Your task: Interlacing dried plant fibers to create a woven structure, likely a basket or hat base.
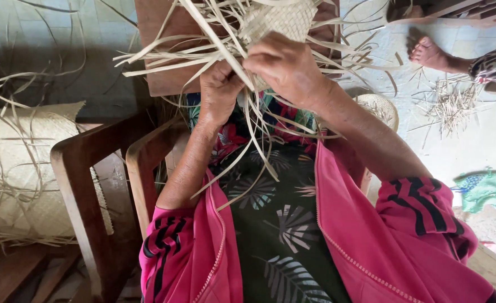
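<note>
Both forearms reach forward, left hand (220,90) and right hand (286,67) with fingers curled.

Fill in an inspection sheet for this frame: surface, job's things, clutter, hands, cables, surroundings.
Surface: wooden board beyond the lap.
Job's things: half-woven mat piece with loose pale strips hanging.
Clutter: strip scraps on the floor.
Hands: left hand and right hand both grip the weave.
Cables: nothing seen.
Surroundings: wooden chair arm, woven mat, another person's foot, green cloth.
</note>
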